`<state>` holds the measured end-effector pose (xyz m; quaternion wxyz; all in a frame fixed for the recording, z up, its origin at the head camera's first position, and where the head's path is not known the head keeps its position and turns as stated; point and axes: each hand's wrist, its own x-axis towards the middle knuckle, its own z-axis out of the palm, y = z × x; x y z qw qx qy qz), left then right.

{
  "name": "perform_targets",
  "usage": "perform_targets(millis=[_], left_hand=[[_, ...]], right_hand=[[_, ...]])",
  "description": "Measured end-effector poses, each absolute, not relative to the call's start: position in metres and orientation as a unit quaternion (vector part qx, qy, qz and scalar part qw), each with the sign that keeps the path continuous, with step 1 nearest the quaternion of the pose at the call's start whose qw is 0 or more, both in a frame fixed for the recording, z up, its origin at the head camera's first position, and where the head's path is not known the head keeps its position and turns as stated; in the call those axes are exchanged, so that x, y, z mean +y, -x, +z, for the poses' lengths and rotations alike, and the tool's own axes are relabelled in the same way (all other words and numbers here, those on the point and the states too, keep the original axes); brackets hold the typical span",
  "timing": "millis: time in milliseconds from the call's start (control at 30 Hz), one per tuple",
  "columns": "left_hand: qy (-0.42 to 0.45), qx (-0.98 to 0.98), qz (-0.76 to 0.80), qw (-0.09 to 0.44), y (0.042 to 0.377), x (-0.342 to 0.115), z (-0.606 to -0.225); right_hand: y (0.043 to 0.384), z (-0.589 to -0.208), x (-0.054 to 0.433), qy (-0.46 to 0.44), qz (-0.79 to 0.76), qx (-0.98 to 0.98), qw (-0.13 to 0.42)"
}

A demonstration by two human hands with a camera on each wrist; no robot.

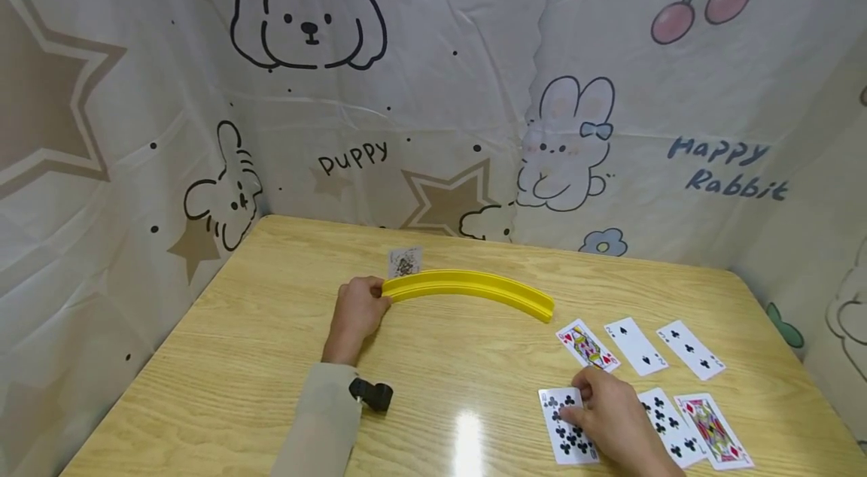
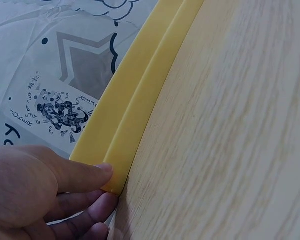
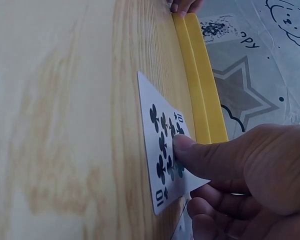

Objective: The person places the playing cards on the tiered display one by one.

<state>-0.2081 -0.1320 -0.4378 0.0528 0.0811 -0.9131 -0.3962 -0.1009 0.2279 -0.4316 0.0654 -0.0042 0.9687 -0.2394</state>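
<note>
The head view is bright and evenly lit, with a narrow white glare [image 1: 467, 443] on the desk [image 1: 447, 364]. Both wrist views are dimmer and cooler, turning the patterned cloth [image 2: 20, 70] bluish grey.

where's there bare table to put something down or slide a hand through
Bare table lies left of the left hand and sleeve, and in the middle, bordered by that sleeve, the yellow track and the ten of clubs. The near right is crowded: the right hand pinches the ten beside five other cards.
</note>
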Motion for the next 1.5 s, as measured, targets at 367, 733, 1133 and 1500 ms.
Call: perform_targets(millis=[367, 733, 1133, 1500], left_hand=[[-0.085, -0.912, -0.399, 0.048, 0.208, -0.132, -0.438], [-0.087, -0.91, -0.403, 0.041, 0.209, -0.131, -0.438], [-0.084, -0.913, -0.397, 0.042, 0.209, -0.132, -0.44], [-0.084, -0.913, -0.397, 0.043, 0.211, -0.131, -0.44]], right_hand=[[0.098, -0.433, 0.227, 0.011, -0.248, 0.968, 0.027], [0.096, -0.43, 0.228, 0.043, -0.27, 0.961, -0.023], [0.1, -0.418, 0.223, 0.016, -0.359, 0.933, -0.023], [0.108, -0.407, 0.219, 0.036, -0.392, 0.918, -0.041]])
